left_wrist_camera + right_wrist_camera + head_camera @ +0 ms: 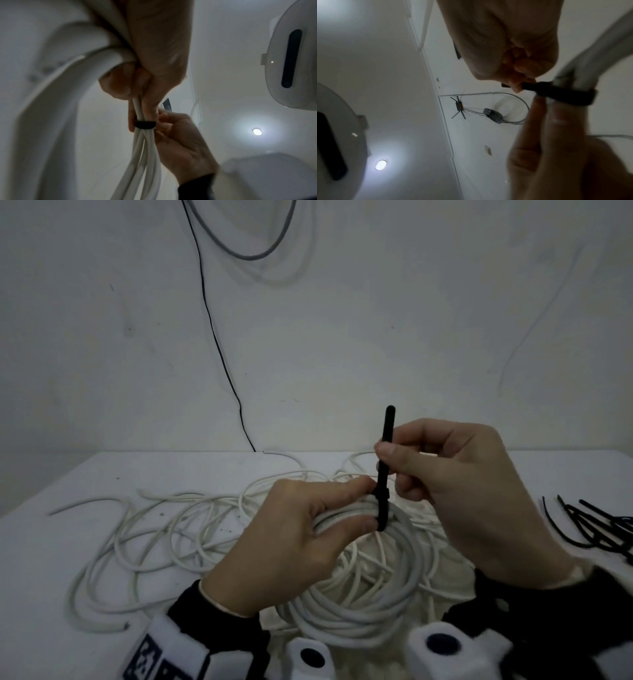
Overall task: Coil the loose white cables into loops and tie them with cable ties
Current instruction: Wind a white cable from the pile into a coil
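Left hand (154, 56): grips bundled white cables (142, 155) above black tie (145, 125).
Right hand (180, 146): touching tie's right side.

The bundle of spare black cable ties (606, 525) was cut off by the head view's right edge; the coiled white cable (597, 56) was blurred at the right wrist.

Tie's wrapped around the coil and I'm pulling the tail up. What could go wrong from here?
1. The left hand pinches the coiled white cable only near the black cable tie; the lower loops hang free and could slip or spread.
2. The right hand pulls beside the left fingertips, which might get caught.
3. The loose white cables lie under the coil and could snag.
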Motion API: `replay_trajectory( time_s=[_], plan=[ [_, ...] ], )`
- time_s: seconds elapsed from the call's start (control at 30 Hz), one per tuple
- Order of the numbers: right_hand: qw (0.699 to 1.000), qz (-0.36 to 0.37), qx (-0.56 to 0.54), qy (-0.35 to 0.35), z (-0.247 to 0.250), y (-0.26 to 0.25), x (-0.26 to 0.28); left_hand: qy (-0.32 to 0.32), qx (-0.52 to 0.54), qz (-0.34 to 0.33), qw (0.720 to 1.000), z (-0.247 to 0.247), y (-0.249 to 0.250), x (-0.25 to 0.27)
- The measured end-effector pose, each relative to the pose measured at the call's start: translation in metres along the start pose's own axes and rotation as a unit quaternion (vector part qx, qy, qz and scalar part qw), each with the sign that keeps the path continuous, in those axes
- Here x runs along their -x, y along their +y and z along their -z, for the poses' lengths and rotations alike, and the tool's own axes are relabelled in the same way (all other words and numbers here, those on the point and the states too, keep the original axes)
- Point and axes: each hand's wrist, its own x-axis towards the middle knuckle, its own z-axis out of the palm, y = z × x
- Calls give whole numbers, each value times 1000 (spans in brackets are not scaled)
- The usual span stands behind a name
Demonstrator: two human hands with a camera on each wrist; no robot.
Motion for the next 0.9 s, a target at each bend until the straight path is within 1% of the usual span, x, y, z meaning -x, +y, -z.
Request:
replay_trajectory(
  time_s=[0.1, 0.2, 0.27, 0.37, 0.43, 0.5, 0.53, 0.63, 0.7, 0.73, 0.83, 0.9],
  plan=[
    [997, 44, 17, 55, -8, 14, -3, -7, -40, -3, 999, -1, 0, 1],
    [991, 102, 56, 59, -11, 18, -2, -3, -59, 6, 998, -3, 3, 2],
    [990, 133, 45, 24, -10, 14, 1, 23, -55, 8, 998, -5, 4, 1],
    [985, 162, -5, -53, -9, 6, 7, 50, -76, 3, 996, -7, 5, -1],
    [980, 181, -25, -77, -10, 4, 11, 62, -79, 4, 995, -7, 5, -2],
    [979, 187, -51, -66, -11, 5, 10, 56, -67, 0, 996, -5, 6, -2],
    [981, 175, -71, -51, -11, 8, 7, 49, -77, -5, 996, -5, 5, -1],
    [986, 122, -115, -7, -11, 21, -3, 31, -153, -12, 988, -11, 1, 2],
    [986, 112, -124, -6, -14, 23, -1, 37, -148, -3, 988, -12, -3, 1],
    [984, 123, -126, -13, -16, 22, 3, 44, -125, 2, 991, -11, -4, 0],
    [975, 186, -114, -33, -21, 14, 13, 51, -73, 4, 996, -5, -3, -1],
    [976, 182, -120, -24, -19, 14, 10, 36, -80, -9, 996, -3, 0, 0]
  ],
)
